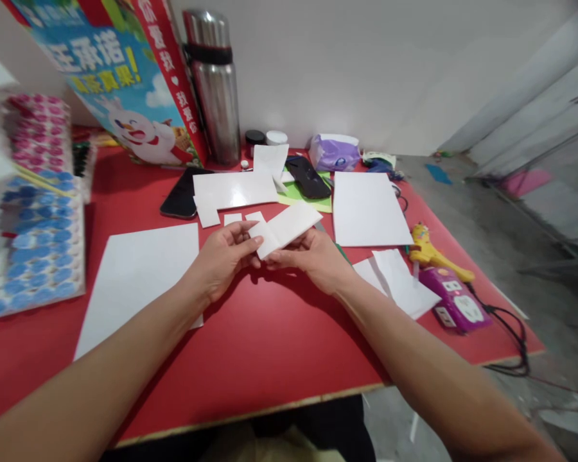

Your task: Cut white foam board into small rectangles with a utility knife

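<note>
A: Head view. Left hand [224,256] pinches the near-left end of the white card strip [289,228], thumb on top. Right hand [313,256] has its fingers curled under the strip's lower edge, thumb against it. Both hands are closed on it.

B: Position of strip?

A: Held just above the red tabletop [270,333], mid-table, tilted up to the right. Line across it near the left end; crease or joint, cannot tell.

B: Handling estimate?

A: Judged light, thin and fairly stiff: it stays flat past the fingers. Glossy face, so probably slippery; would likely kink if squeezed mid-span. Best taken by the edges or short ends.

B: Surroundings?

A: Small white offcuts [232,219] just behind the left hand. Large white sheet [135,276] under the left forearm, another sheet [368,208] to the right. Yellow glue gun [431,253] beside a purple power strip [455,307]. Phone [180,196] and steel flask [214,86] at the back.
</note>
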Demonstrator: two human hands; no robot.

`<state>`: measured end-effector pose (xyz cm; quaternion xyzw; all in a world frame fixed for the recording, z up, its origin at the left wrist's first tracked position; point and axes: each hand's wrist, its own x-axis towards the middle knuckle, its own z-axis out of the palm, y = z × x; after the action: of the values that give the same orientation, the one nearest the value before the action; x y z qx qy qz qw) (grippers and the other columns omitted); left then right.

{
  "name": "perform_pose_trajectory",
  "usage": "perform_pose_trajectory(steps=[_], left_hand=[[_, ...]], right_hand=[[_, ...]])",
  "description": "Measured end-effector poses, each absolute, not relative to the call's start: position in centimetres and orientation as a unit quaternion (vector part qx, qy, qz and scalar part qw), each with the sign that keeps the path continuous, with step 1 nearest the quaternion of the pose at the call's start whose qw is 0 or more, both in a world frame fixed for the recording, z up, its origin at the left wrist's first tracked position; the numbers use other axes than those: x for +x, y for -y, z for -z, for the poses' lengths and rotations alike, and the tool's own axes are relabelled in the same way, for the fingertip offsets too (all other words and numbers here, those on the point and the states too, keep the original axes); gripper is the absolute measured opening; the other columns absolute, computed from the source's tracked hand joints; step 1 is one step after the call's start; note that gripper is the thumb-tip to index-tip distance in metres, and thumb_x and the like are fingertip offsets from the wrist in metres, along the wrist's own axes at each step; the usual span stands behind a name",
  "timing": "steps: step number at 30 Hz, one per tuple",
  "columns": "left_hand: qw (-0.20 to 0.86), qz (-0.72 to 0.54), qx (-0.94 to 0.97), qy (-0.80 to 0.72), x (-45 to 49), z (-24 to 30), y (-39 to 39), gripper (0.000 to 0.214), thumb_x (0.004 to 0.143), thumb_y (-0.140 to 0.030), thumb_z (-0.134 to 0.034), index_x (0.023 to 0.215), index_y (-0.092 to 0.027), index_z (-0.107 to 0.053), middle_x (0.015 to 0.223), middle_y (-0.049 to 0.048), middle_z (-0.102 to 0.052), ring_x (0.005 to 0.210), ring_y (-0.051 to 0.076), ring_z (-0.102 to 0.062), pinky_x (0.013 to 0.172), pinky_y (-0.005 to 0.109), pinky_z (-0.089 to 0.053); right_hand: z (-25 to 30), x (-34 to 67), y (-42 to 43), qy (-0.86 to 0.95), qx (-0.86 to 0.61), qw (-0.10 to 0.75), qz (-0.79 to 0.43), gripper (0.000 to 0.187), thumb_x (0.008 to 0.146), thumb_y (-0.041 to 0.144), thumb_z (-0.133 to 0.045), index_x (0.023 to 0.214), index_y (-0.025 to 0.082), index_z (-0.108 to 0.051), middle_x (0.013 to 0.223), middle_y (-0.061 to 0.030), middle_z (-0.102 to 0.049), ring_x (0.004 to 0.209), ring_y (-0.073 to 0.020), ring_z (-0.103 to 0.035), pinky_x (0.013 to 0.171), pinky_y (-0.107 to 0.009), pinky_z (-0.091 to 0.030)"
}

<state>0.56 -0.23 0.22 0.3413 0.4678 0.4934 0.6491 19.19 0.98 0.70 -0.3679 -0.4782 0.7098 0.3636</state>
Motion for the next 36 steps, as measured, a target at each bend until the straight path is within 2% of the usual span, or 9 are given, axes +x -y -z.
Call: perform_pose_trajectory(steps=[4, 8, 10, 15, 18, 23, 29, 33, 36], left_hand=[[0.643, -0.504, 0.376, -0.437, 0.5, 0.2, 0.3, 0.049, 0.076, -0.024, -0.084, 0.121, -0.014, -0.068, 0.085, 0.0, -0.064, 0.061, 0.01, -0.06, 0.056, 0.023, -0.052], [0.595, -0.514, 0.445, -0.43, 0.1, 0.1, 0.3, 0.048, 0.08, -0.029, -0.081, 0.124, -0.016, -0.065, 0.095, 0.0033, -0.067, 0.072, 0.013, -0.064, 0.065, 0.026, -0.055], [0.482, -0.54, 0.533, -0.438, -0.2, -0.2, 0.5, 0.047, 0.084, -0.026, -0.077, 0.128, -0.018, -0.062, 0.1, 0.004, -0.069, 0.082, 0.016, -0.067, 0.073, 0.029, -0.057], [0.018, -0.517, 0.773, -0.368, -1.3, -0.7, 0.8, 0.05, 0.087, -0.011, -0.071, 0.133, -0.022, -0.057, 0.1, 0.0029, -0.07, 0.089, 0.018, -0.067, 0.087, 0.034, -0.056], [-0.069, -0.47, 0.827, -0.3, -1.5, -0.7, 0.6, 0.032, 0.089, -0.009, -0.068, 0.118, -0.022, -0.062, 0.102, 0.0064, -0.071, 0.094, 0.021, -0.067, 0.088, 0.039, -0.055], [-0.073, -0.448, 0.854, -0.255, -1.2, -0.6, 0.5, 0.025, 0.089, -0.004, -0.067, 0.108, -0.019, -0.062, 0.1, 0.0095, -0.07, 0.093, 0.022, -0.065, 0.083, 0.04, -0.056], [-0.058, -0.476, 0.834, -0.272, -1.1, -0.8, 0.7, 0.023, 0.087, -0.005, -0.068, 0.102, -0.022, -0.065, 0.099, 0.006, -0.07, 0.094, 0.021, -0.065, 0.086, 0.039, -0.055], [0.109, -0.542, 0.746, -0.372, -1.2, -0.8, 0.8, 0.014, 0.088, -0.015, -0.073, 0.099, -0.021, -0.067, 0.099, 0.0043, -0.069, 0.093, 0.019, -0.066, 0.085, 0.034, -0.055], [0.32, -0.537, 0.645, -0.439, -1.1, -0.4, 0.6, 0.018, 0.088, -0.027, -0.076, 0.102, -0.02, -0.067, 0.098, 0.0032, -0.07, 0.087, 0.017, -0.068, 0.079, 0.031, -0.057]], right_hand=[[-1.0, 18.7, -0.3, 0.527, -0.403, 0.356, -0.659, 0.027, 0.071, 0.031, -0.09, 0.087, 0.012, -0.079, 0.081, -0.0084, -0.079, 0.07, -0.0196, -0.074, 0.065, -0.031, -0.06], [-1.2, 18.7, -0.2, 0.536, -0.431, 0.341, -0.641, 0.028, 0.071, 0.033, -0.089, 0.082, 0.011, -0.077, 0.075, -0.0081, -0.077, 0.066, -0.0196, -0.073, 0.061, -0.03, -0.059], [-1.3, 19.0, -0.5, 0.518, -0.425, 0.322, -0.668, 0.029, 0.071, 0.032, -0.089, 0.087, 0.011, -0.076, 0.078, -0.008, -0.077, 0.07, -0.0207, -0.075, 0.065, -0.032, -0.061], [-1.8, 19.8, -1.0, 0.399, -0.357, 0.306, -0.788, 0.057, 0.062, 0.021, -0.095, 0.111, 0.018, -0.066, 0.105, -0.0084, -0.078, 0.093, -0.0232, -0.077, 0.087, -0.041, -0.063], [-1.8, 20.0, -0.9, 0.389, -0.319, 0.293, -0.813, 0.051, 0.063, 0.02, -0.094, 0.106, 0.016, -0.069, 0.105, -0.0084, -0.077, 0.095, -0.0234, -0.076, 0.093, -0.044, -0.061], [-1.4, 20.2, -0.7, 0.436, -0.321, 0.286, -0.791, 0.039, 0.062, 0.015, -0.092, 0.097, 0.016, -0.075, 0.093, -0.0034, -0.076, 0.089, -0.019, -0.072, 0.089, -0.038, -0.059], [-2.1, 20.1, -0.7, 0.449, -0.305, 0.292, -0.787, 0.041, 0.062, 0.018, -0.092, 0.099, 0.02, -0.074, 0.098, -0.0038, -0.077, 0.094, -0.0218, -0.071, 0.091, -0.04, -0.059], [-2.2, 20.1, -1.3, 0.43, -0.317, 0.396, -0.747, 0.044, 0.062, 0.025, -0.094, 0.101, 0.023, -0.071, 0.099, -0.0017, -0.075, 0.087, -0.0187, -0.071, 0.075, -0.033, -0.06], [-1.8, 20.4, -1.8, 0.439, -0.359, 0.486, -0.665, 0.03, 0.07, 0.032, -0.091, 0.089, 0.021, -0.07, 0.074, 0.0022, -0.07, 0.063, -0.0113, -0.062, 0.057, -0.024, -0.052]])
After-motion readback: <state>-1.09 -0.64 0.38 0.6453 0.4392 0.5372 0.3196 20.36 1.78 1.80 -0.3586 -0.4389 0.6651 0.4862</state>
